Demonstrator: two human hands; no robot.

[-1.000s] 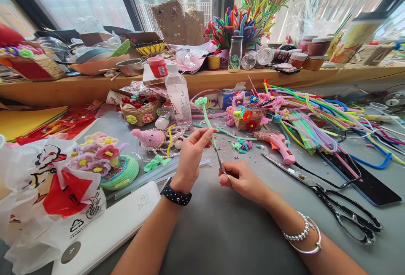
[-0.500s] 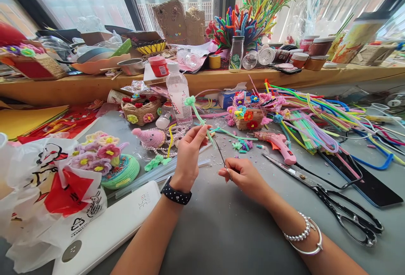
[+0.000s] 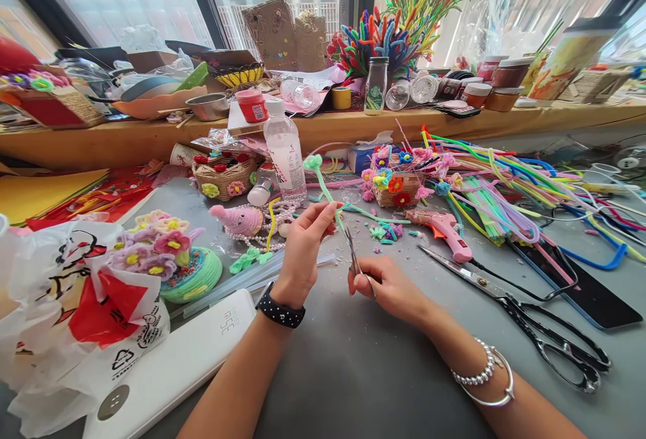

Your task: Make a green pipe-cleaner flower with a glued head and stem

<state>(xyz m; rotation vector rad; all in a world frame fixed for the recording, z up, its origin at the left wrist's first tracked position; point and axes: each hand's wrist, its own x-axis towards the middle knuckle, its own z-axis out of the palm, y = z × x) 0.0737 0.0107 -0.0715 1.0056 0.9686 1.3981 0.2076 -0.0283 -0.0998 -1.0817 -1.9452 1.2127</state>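
Between thumb and fingers, my left hand (image 3: 306, 244) pinches a light green pipe cleaner (image 3: 323, 185) whose upper end is curled into a small knob. Its lower end reaches down to the blades of small scissors (image 3: 353, 256). My right hand (image 3: 386, 282) is closed on the handles of those scissors, with the blades slightly parted at the pipe cleaner's tip. Behind my hands lie cut bits of green and purple pipe cleaner (image 3: 387, 231). A pink glue gun (image 3: 441, 230) rests to the right of them.
Large black-handled scissors (image 3: 525, 318) and a dark phone (image 3: 580, 291) lie at right, below a heap of pipe cleaners (image 3: 505, 190). A clear bottle (image 3: 285, 149) stands behind my left hand. At left are a white power bank (image 3: 176, 365) and a plastic bag (image 3: 85, 304).
The scissors' blades have parted and stand more upright. The pipe cleaner and my left hand have shifted slightly to the right.
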